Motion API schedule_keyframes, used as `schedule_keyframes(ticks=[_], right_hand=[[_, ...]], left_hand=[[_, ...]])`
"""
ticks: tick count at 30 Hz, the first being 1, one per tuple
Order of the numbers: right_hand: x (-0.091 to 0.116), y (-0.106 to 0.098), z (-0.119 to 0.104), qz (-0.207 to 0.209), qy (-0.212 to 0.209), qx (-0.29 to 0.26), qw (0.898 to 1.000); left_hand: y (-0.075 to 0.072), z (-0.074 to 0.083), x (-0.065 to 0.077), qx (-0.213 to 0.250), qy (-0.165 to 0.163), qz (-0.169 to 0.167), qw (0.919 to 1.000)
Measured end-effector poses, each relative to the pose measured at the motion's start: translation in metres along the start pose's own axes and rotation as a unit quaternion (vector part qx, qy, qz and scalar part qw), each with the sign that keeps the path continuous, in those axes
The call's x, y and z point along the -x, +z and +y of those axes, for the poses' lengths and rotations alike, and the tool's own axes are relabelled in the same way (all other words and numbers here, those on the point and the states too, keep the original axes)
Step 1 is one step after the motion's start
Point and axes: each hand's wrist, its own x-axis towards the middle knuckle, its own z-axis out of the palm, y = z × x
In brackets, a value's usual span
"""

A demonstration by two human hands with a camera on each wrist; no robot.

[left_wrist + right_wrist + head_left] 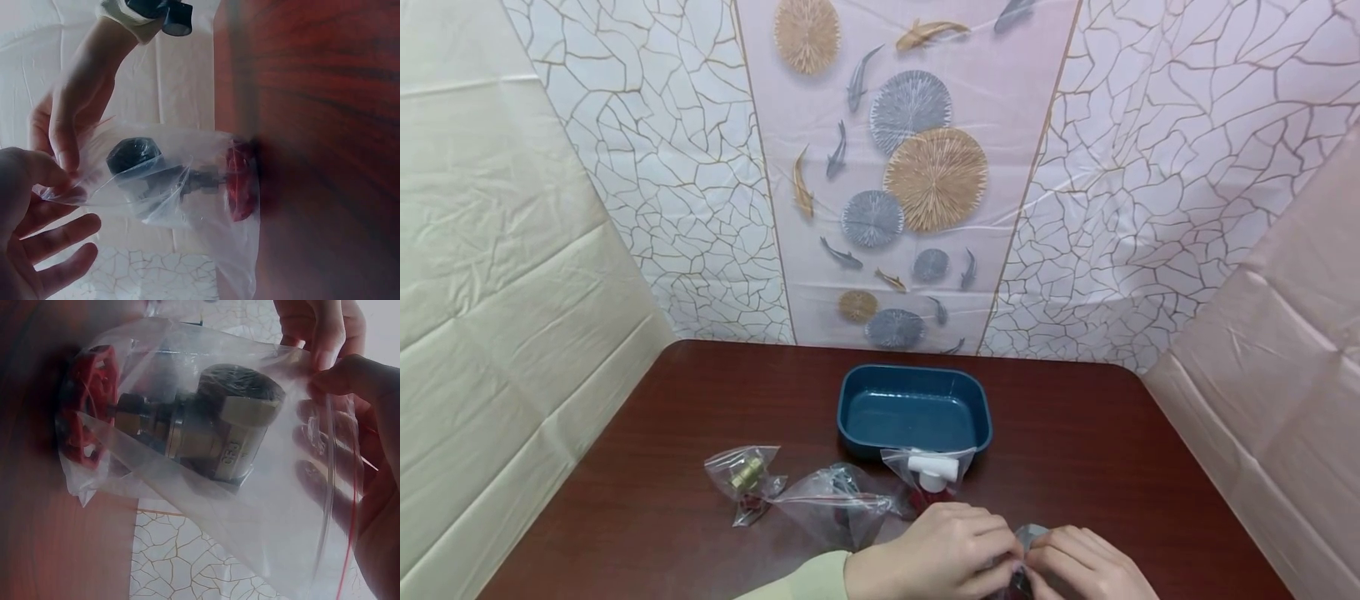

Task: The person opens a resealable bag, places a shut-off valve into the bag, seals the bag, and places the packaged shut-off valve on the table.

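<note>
Low in the head view, my left hand [947,550] and right hand [1090,562] meet over a clear zip bag [262,519]. Inside it is a metal valve [234,434] with a red handwheel [90,425]. The handwheel end is down at the tabletop, and the valve body stands above it. In the left wrist view my left thumb and forefinger pinch the bag's upper edge, its other fingers spread. My right hand [78,119] pinches the same edge close beside them. A red zip line [350,531] runs along the bag's mouth.
A blue plastic tray [841,417] stands behind the hands on the dark red-brown table [730,392]. Left of the hands are bagged items: a brass valve [747,473], a dark fitting [844,483] under loose plastic, and a white T-shaped piece [934,468] with red below. Patterned cloth walls enclose the table.
</note>
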Motion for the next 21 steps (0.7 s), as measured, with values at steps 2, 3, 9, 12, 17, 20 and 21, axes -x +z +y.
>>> schedule_keyframes(ticks=[2, 3, 9, 12, 17, 20, 21], right_hand=[[-0.002, 0.001, -0.001, 0.002, -0.001, 0.0, 1.0], [-0.002, 0.001, -0.001, 0.003, -0.001, 0.002, 1.0], [0.001, 0.003, 0.001, 0.003, 0.002, 0.016, 1.0], [0.007, 0.001, 0.004, -0.021, 0.021, 0.025, 0.999], [0.014, -0.005, 0.008, -0.072, 0.04, 0.033, 0.996], [0.015, -0.007, 0.01, -0.084, 0.041, 0.022, 0.995], [0.016, -0.008, 0.011, -0.086, 0.041, 0.018, 0.995]], left_hand=[[-0.001, 0.0, 0.0, -0.011, 0.0, -0.002, 0.9999], [-0.001, 0.0, 0.0, -0.017, 0.0, -0.002, 0.9999], [-0.001, 0.0, -0.001, -0.029, 0.001, -0.005, 0.9996], [-0.001, 0.0, -0.001, -0.041, 0.007, -0.008, 0.9991], [-0.002, 0.0, -0.001, -0.08, 0.015, -0.013, 0.9966], [-0.003, 0.0, -0.001, -0.095, 0.017, -0.013, 0.9953], [-0.004, -0.001, -0.002, -0.098, 0.017, -0.012, 0.9949]])
